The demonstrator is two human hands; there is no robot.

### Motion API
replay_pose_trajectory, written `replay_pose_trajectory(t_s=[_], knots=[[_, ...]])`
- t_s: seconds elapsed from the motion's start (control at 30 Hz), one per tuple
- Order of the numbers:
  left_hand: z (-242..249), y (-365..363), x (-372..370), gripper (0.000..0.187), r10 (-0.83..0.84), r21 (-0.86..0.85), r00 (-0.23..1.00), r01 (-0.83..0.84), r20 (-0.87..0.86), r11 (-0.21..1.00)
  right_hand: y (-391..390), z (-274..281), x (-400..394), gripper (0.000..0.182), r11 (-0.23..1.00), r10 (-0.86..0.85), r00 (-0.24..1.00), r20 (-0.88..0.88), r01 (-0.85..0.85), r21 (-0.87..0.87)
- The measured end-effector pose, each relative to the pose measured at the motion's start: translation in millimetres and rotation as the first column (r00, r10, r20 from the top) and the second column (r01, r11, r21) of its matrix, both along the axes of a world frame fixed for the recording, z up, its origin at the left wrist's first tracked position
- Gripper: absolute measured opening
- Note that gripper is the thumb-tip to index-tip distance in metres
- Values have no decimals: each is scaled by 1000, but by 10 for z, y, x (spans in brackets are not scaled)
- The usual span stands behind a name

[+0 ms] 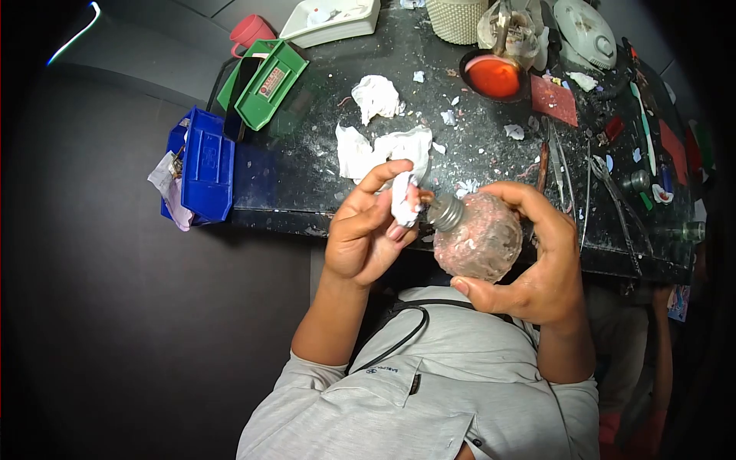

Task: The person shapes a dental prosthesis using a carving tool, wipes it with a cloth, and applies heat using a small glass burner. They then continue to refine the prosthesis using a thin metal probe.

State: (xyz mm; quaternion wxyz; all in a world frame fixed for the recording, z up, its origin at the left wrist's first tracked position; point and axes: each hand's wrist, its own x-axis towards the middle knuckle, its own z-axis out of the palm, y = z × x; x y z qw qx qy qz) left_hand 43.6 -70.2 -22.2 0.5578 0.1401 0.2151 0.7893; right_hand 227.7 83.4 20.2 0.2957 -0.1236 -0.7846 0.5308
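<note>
My left hand (359, 234) pinches a small white plaster dental cast (401, 201) that has a pink, wax-like patch on its right side. My right hand (548, 257) is wrapped round a round glass spirit lamp (479, 241), its surface speckled with pink residue. The lamp is tilted sideways, so its metal neck (446, 212) and wick end point left, right at the pink side of the cast. No flame shows clearly. Both things are held up in front of the table's near edge. Beyond them lie white plaster casts (377, 98) on the dark table (299, 161).
At the left stand a blue bin (208, 165) and a green bin (270, 84), with a pink mug (251, 31) and white tray (337, 29) behind. A black bowl of red material (494, 78) and a pink sheet (553, 100) are right of centre. Metal tools (613, 192) and scraps lie at right.
</note>
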Motion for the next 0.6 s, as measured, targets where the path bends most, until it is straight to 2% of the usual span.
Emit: replay_pose_trajectory(t_s=[0.07, 0.13, 0.2, 0.27, 0.3, 0.4, 0.43, 0.47, 0.53, 0.6], knots=[[-92, 86, -11, 46, 0, 27, 1000, 0, -17, 1000, 5, -8, 38, 72, 1000, -9, 1000, 4, 9, -10], [-116, 168, -12, 43, 26, 13, 1000, -26, -8, 1000, 10, 10, 69, 73, 985, -47, 998, -50, 38, -166], [-79, 222, -30, 42, 32, 31, 999, -32, 18, 999, 53, 40, 130, 73, 986, -63, 997, -42, 55, -160], [-46, 246, -41, 43, 19, 47, 997, -23, 80, 999, 67, 67, 166, 73, 950, -104, 994, -22, 93, -299], [-18, 253, -29, 45, 8, 49, 992, -14, 122, 999, 85, 61, 193, 74, 946, -105, 994, -5, 98, -308], [-80, 256, 54, 44, 6, 91, 996, -15, 94, 996, 73, 31, 215, 75, 915, -149, 989, 3, 139, -378], [-46, 258, 73, 54, -2, 72, 995, -5, 103, 997, 84, 10, 233, 76, 924, -152, 988, 7, 145, -354], [-41, 251, 85, 54, 4, 74, 995, -12, 104, 997, 81, 18, 236, 76, 926, -145, 989, 8, 139, -352], [-29, 236, 106, 57, 20, 87, 999, -16, -43, 996, 77, 39, 242, 75, 918, -146, 989, 4, 137, -373], [40, 210, 130, 59, 41, 63, 998, -39, -39, 997, 83, 33, 244, 75, 921, -144, 990, 0, 134, -366]])
